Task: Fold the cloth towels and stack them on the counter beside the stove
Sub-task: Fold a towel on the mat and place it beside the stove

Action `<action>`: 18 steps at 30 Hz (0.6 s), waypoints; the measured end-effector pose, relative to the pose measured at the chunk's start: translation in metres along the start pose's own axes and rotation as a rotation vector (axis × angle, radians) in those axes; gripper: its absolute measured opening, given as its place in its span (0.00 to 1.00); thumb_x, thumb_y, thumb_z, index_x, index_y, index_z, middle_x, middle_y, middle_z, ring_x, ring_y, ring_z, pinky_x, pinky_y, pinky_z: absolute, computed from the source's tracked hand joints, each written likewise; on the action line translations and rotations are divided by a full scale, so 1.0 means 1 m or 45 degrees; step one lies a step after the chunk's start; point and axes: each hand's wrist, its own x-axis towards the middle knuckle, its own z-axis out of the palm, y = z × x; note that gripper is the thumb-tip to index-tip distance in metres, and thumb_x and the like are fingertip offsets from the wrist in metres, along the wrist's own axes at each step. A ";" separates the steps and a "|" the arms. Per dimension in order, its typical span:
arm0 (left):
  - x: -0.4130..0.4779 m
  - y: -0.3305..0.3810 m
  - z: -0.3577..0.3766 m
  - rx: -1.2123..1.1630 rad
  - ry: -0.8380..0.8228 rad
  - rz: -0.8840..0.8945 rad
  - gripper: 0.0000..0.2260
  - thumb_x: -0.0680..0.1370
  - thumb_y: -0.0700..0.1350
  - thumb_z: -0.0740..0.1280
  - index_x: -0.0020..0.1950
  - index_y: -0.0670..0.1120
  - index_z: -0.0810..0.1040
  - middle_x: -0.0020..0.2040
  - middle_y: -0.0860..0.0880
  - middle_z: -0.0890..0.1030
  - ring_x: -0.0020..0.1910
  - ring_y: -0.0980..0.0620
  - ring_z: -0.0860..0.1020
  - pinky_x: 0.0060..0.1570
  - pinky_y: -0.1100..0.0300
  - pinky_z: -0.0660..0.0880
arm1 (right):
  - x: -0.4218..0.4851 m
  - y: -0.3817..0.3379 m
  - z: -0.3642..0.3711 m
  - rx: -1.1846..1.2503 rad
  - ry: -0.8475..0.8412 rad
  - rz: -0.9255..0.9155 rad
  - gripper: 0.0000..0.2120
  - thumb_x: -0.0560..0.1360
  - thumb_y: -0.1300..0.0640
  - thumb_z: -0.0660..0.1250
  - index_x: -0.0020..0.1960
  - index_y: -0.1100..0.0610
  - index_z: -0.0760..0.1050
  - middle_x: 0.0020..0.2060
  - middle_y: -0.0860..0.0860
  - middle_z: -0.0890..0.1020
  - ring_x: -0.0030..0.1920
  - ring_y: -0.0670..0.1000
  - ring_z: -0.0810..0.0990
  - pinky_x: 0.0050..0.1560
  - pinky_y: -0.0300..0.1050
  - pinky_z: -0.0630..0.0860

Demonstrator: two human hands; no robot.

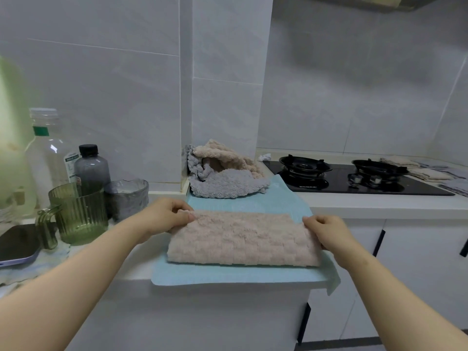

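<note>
A: Where are we keeping the fluffy beige folded cloth towel [243, 239] right now?

B: We are resting it on the pale blue mat [228, 274], which is lying on the white tabletop [379, 205] just left of the black glass gas stove [354, 177]. We are pinching its far left corner with the left hand [164, 216] and its right end with the right hand [326, 235], so the fingers [186, 216] of both hands are closed on the fabric rather than hanging free.

A: How are we expecting it to behave?

B: We are judging it soft, light and floppy, with a thick pile. It is probably sagging wherever we are not supporting it, so we are favouring corners and edges over the middle. The nap should be gripping itself, so layers are unlikely to be sliding once pressed flat.

A: And the rest of the work?

B: A crumpled heap of grey and beige plush towels [222, 171] is waiting behind the mat, also left of the stove. Right of the stove, some flat beige and grey cloths [428, 171] are lying on the tabletop; we cannot tell how neatly they are folded. Further left of the stove, a ribbed green glass jug [81, 216] is standing near the mat, so we are minding our left elbow.
</note>
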 end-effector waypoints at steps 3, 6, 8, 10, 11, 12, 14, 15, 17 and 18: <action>0.033 -0.001 0.009 -0.006 0.220 0.019 0.05 0.78 0.38 0.64 0.48 0.43 0.79 0.35 0.45 0.75 0.31 0.51 0.70 0.30 0.62 0.67 | 0.028 -0.005 0.011 -0.031 0.178 -0.038 0.15 0.76 0.55 0.66 0.34 0.62 0.74 0.32 0.56 0.75 0.34 0.53 0.71 0.38 0.46 0.67; 0.067 -0.006 0.017 0.157 0.387 -0.010 0.11 0.77 0.35 0.58 0.48 0.46 0.78 0.40 0.44 0.78 0.36 0.49 0.71 0.32 0.60 0.65 | 0.052 -0.008 0.022 -0.024 0.238 -0.043 0.09 0.76 0.60 0.64 0.42 0.64 0.79 0.35 0.54 0.79 0.34 0.53 0.74 0.36 0.43 0.70; 0.085 -0.011 0.024 0.295 0.463 -0.017 0.13 0.77 0.35 0.56 0.51 0.46 0.78 0.49 0.43 0.79 0.43 0.47 0.73 0.35 0.59 0.66 | 0.067 -0.008 0.030 -0.034 0.247 -0.056 0.07 0.77 0.62 0.62 0.46 0.62 0.79 0.37 0.54 0.79 0.35 0.53 0.74 0.36 0.42 0.70; 0.100 -0.016 0.029 0.419 0.504 0.005 0.14 0.77 0.36 0.56 0.56 0.45 0.78 0.54 0.42 0.79 0.50 0.44 0.75 0.42 0.59 0.67 | 0.082 -0.003 0.037 -0.088 0.258 -0.058 0.07 0.77 0.63 0.62 0.50 0.61 0.78 0.40 0.55 0.79 0.36 0.53 0.74 0.37 0.42 0.69; 0.106 -0.020 0.032 0.477 0.508 0.021 0.15 0.77 0.36 0.56 0.58 0.45 0.77 0.56 0.42 0.79 0.53 0.43 0.75 0.44 0.59 0.67 | 0.088 0.000 0.041 -0.117 0.261 -0.048 0.08 0.77 0.62 0.62 0.51 0.62 0.78 0.39 0.55 0.79 0.37 0.54 0.74 0.36 0.42 0.69; 0.109 -0.022 0.035 0.538 0.511 0.047 0.15 0.77 0.35 0.56 0.59 0.45 0.77 0.56 0.41 0.79 0.55 0.42 0.76 0.45 0.58 0.68 | 0.093 0.005 0.044 -0.142 0.258 -0.034 0.08 0.78 0.62 0.61 0.50 0.62 0.78 0.38 0.55 0.79 0.37 0.55 0.75 0.35 0.42 0.69; 0.113 -0.030 0.042 0.656 0.540 0.130 0.15 0.77 0.35 0.56 0.59 0.44 0.76 0.57 0.41 0.79 0.55 0.42 0.76 0.47 0.57 0.70 | 0.099 0.014 0.052 -0.208 0.231 -0.017 0.08 0.77 0.61 0.61 0.50 0.61 0.79 0.37 0.53 0.79 0.38 0.54 0.75 0.37 0.43 0.70; 0.114 -0.035 0.045 0.698 0.565 0.180 0.15 0.77 0.35 0.56 0.59 0.44 0.76 0.56 0.42 0.79 0.54 0.42 0.76 0.47 0.56 0.70 | 0.100 0.017 0.055 -0.272 0.227 -0.028 0.08 0.77 0.61 0.61 0.50 0.60 0.79 0.38 0.52 0.79 0.40 0.54 0.75 0.39 0.43 0.69; 0.116 -0.044 0.049 0.768 0.570 0.260 0.14 0.77 0.35 0.57 0.58 0.44 0.76 0.54 0.43 0.79 0.52 0.43 0.76 0.48 0.55 0.71 | 0.099 0.022 0.061 -0.394 0.261 -0.082 0.08 0.77 0.62 0.60 0.50 0.59 0.78 0.40 0.51 0.78 0.42 0.53 0.75 0.42 0.41 0.66; 0.118 -0.048 0.050 0.809 0.554 0.279 0.13 0.77 0.35 0.57 0.58 0.44 0.76 0.53 0.43 0.79 0.52 0.44 0.75 0.48 0.55 0.71 | 0.098 0.024 0.063 -0.430 0.284 -0.109 0.08 0.77 0.63 0.60 0.49 0.59 0.78 0.40 0.51 0.78 0.43 0.53 0.74 0.42 0.41 0.65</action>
